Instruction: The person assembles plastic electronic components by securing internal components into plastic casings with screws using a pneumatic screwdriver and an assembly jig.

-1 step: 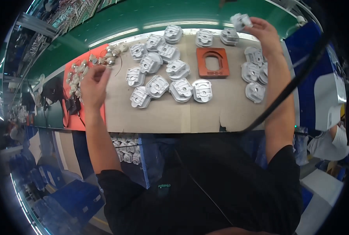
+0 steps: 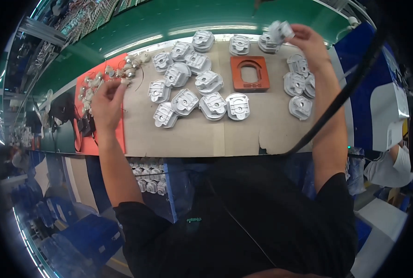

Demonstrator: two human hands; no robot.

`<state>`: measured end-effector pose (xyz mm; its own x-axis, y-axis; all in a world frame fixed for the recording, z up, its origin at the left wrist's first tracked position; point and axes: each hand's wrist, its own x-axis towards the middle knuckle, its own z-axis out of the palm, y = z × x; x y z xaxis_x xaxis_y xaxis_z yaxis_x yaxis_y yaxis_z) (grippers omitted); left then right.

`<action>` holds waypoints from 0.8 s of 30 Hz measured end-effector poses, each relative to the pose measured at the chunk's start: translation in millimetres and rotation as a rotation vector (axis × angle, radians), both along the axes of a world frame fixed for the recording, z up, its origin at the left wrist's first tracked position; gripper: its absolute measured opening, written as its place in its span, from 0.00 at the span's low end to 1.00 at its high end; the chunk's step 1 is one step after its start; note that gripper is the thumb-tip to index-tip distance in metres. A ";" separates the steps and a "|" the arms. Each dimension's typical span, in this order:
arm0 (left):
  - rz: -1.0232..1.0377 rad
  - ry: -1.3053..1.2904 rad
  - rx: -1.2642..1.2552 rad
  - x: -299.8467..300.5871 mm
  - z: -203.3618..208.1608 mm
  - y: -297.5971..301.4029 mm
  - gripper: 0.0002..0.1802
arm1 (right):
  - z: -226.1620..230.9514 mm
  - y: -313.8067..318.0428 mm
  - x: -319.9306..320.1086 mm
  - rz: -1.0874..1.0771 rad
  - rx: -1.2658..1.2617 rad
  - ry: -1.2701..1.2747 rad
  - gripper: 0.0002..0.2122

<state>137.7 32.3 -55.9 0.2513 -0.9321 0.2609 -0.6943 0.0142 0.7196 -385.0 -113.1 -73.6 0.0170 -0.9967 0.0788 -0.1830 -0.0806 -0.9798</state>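
My right hand [image 2: 311,45] is raised at the far right of the bench. Its thumb and fingers pinch a white plastic housing [image 2: 281,31], held over another white housing [image 2: 267,44] near the back edge. Off to the left, my left hand [image 2: 107,104] is closed over the red mat's edge. A small white part [image 2: 124,81] shows at its fingertips, only partly visible. Beside those fingers lies a pile of small white-and-metal parts with thin wires [image 2: 94,83]. Several rounded white housings [image 2: 184,102] stand in a loose group between my hands. An orange-red block with an oval opening [image 2: 236,78] sits right of them.
More white housings [image 2: 301,107] stand by my right forearm. A dark cable [image 2: 350,95] crosses in front of that forearm. Green surface [image 2: 216,21] runs behind the bench mat [image 2: 188,141]. White parts fill a blue-sided box [image 2: 152,180] below the front edge. Another person's arm [image 2: 395,153] shows far right.
My right hand has come slightly left and nearer with its housing, which now overlaps the one on the bench. My left hand has shifted slightly, its fingertips a little to the left.
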 end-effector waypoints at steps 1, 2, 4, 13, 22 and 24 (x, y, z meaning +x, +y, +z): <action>0.025 -0.023 -0.027 19.0 -2.1 5.2 0.14 | -4.1 11.9 4.7 0.078 0.011 0.034 0.25; 0.020 -0.020 -0.033 29.6 -2.1 8.3 0.14 | 1.1 35.0 20.3 0.145 0.073 0.060 0.25; 0.091 0.060 -0.001 41.8 -0.8 15.3 0.13 | -1.2 60.3 40.2 0.293 0.122 0.093 0.25; 0.149 0.027 0.018 68.3 -5.0 17.4 0.13 | -4.0 54.1 58.1 0.517 -0.149 0.699 0.28; 0.112 -0.100 0.071 45.3 -0.1 -30.3 0.14 | 17.4 51.4 74.8 0.557 -0.035 0.727 0.28; 0.078 -0.163 0.120 34.9 2.3 -47.3 0.14 | 14.3 49.3 72.8 0.532 0.008 0.748 0.28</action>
